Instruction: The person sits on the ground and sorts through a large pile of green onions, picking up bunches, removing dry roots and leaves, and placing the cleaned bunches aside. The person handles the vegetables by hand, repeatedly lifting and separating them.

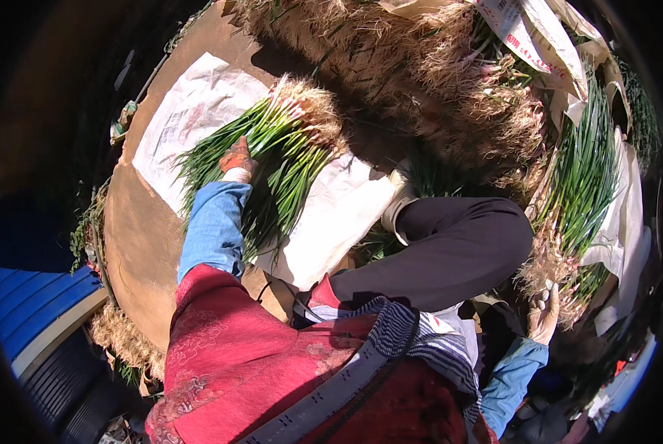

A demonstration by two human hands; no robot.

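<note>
A loose bundle of green onion seedlings [303, 144] with pale bulbs and tangled tan roots lies fanned out on a white woven plastic sheet [331, 211]. My left hand [238, 160], in an orange-brown stained glove, is on the green leaves of this bundle; whether its fingers close around any stems is hidden. Far to the right, my right hand [543, 315] reaches to the root end of another seedling bunch [583, 183]. Pale coverings show on its fingertips, which touch the roots. I cannot see whether they grip any.
A long heap of root-covered seedlings [420, 72] lies across the top. Printed woven sacks [536, 39] stand at upper right. Brown board or matting [143, 244] lies under the sheet. My bent leg [448, 250] separates the two bundles. A blue ribbed surface [37, 305] is at lower left.
</note>
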